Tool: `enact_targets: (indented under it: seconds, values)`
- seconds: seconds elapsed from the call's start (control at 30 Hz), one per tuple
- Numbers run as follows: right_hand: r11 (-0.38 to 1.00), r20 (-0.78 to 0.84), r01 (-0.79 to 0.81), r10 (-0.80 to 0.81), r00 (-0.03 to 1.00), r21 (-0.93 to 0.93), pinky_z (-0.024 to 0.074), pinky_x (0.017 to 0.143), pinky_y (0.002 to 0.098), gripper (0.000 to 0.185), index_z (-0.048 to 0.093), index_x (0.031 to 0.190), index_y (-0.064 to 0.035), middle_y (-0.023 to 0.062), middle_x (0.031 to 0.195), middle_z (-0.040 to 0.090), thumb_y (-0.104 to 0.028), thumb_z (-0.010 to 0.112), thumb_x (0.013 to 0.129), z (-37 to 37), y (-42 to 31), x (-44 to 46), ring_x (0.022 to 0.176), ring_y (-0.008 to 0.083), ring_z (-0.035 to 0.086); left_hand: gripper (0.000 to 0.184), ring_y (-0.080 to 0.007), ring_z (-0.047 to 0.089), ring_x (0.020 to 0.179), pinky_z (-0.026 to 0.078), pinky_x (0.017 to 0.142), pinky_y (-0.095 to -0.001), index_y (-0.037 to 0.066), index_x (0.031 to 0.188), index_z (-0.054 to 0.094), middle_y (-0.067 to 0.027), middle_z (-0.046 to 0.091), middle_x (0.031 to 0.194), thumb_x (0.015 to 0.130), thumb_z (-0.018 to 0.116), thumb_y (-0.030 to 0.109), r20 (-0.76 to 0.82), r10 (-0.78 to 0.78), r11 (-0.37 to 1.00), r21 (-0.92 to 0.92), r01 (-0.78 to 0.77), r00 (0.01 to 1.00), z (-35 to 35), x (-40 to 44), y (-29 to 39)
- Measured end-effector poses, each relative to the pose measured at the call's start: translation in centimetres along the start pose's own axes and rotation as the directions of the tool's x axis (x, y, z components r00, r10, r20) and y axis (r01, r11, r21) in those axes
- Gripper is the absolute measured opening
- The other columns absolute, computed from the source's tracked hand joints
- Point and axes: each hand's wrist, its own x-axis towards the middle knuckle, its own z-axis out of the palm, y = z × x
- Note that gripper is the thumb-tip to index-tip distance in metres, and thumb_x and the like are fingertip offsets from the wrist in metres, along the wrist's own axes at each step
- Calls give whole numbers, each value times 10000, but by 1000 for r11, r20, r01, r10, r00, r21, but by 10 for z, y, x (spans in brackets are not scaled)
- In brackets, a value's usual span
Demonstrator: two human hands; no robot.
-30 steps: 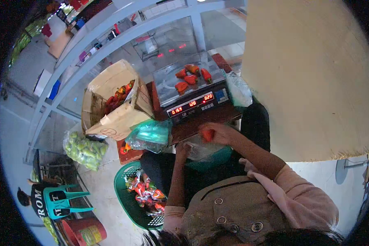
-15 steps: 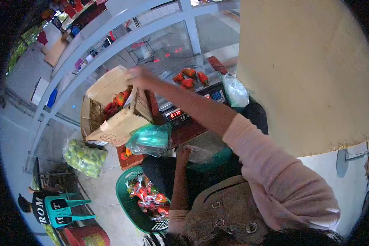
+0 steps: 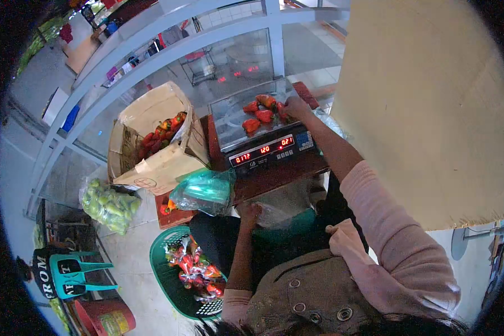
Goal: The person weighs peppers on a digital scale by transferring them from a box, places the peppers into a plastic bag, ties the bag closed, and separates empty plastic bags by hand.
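Observation:
My right hand (image 3: 298, 108) reaches over the clear tray of a digital scale (image 3: 263, 150), its fingers closed on a red pepper (image 3: 281, 112) at the right of a small group. Several other wrinkled red peppers (image 3: 265, 116) lie on that tray. Red digits on the scale's front read 0.172, 1.20 and 0.21. Low in front of me, my left hand (image 3: 248, 214) is closed on a clear plastic bag (image 3: 274, 214). Beside it on the board lies a bundle of green plastic bags (image 3: 203, 190).
An open cardboard box (image 3: 161, 171) of red peppers stands left of the scale. Below is a green basket (image 3: 158, 263) with bagged peppers. A bag of green peppers (image 3: 109, 206) sits on the floor. A tan panel (image 3: 425, 112) rises at right. Farther left is a person (image 3: 42, 274).
My right hand has moved from the cardboard box rightward to the scale. One more red pepper shows on the tray's near side. My left hand stays at the clear bag.

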Motion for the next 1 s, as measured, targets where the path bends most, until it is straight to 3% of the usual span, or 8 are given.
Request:
enact_targets:
  seconds: [0.27, 0.4, 0.47, 0.57, 0.63, 0.73, 0.83, 1.0]
  values:
    - [989, -26, -18, 23, 999, 149, 493, 647, 415, 296, 682, 683, -46, 151, 670, 645, -339, 686, 645, -8, 40, 50, 682, 329, 633, 312, -185, 534, 668, 414, 630, -344, 0, 807, 578, -90, 580, 726, 831, 571, 311, 47, -42, 998, 48, 39, 998, 9, 10, -29]
    - [977, -10, 158, -161, 987, -143, 512, 713, 417, 282, 680, 823, -56, 151, 798, 660, -298, 667, 679, -4, -13, 78, 792, 331, 636, 295, -171, 511, 636, 400, 611, -332, 17, 780, 574, -84, 572, 709, 820, 568, 310, 103, -88, 907, -404, 122, 991, 18, 12, -28]
    - [949, -127, 295, -308, 943, -108, 511, 759, 421, 321, 664, 913, -63, 166, 898, 657, -308, 649, 707, 28, -19, 94, 847, 347, 629, 303, -153, 496, 623, 390, 597, -317, 31, 781, 579, -73, 565, 700, 826, 557, 330, 0, -48, 980, -192, 47, 999, 16, 12, -25]
    - [911, 201, 222, -159, 966, -347, 492, 816, 440, 413, 629, 1034, -81, 184, 985, 634, -366, 638, 736, 18, -61, 85, 934, 361, 605, 318, -152, 510, 632, 400, 592, -322, 37, 790, 587, -61, 569, 701, 831, 543, 349, -6, -19, 999, -38, 18, 1000, 16, 11, -47]
    - [949, 95, 148, -126, 988, -280, 476, 841, 457, 421, 636, 1029, -94, 197, 1004, 623, -413, 623, 756, 39, -57, 92, 992, 360, 581, 300, -156, 533, 656, 416, 596, -328, 32, 795, 584, -45, 569, 694, 838, 535, 325, 32, -179, 929, -324, 180, 983, 15, 11, -24]
    - [924, 50, 220, -215, 975, -313, 455, 871, 477, 457, 633, 1055, -102, 217, 1056, 597, -471, 575, 792, 42, -49, 84, 1045, 361, 551, 269, -152, 524, 649, 421, 593, -325, 34, 799, 584, -30, 558, 697, 869, 516, 284, 6, -242, 948, -211, 238, 970, 9, 9, 20]
    - [860, 218, 390, -333, 917, -328, 442, 882, 496, 469, 623, 1082, -115, 244, 1122, 552, -494, 515, 828, 32, -42, 84, 1036, 382, 540, 249, -153, 528, 663, 425, 615, -309, 37, 838, 603, -29, 569, 726, 898, 491, 251, -48, 312, 949, 69, -308, 949, 22, 20, -31]
    - [923, 203, 263, -210, 956, -282, 432, 879, 515, 420, 619, 1094, -162, 255, 1126, 531, -481, 474, 864, 29, -49, 68, 1002, 420, 534, 253, -171, 547, 682, 434, 649, -313, 48, 822, 607, -54, 579, 731, 899, 532, 277, -2, -9, 990, -143, 8, 1000, 11, 13, 2]
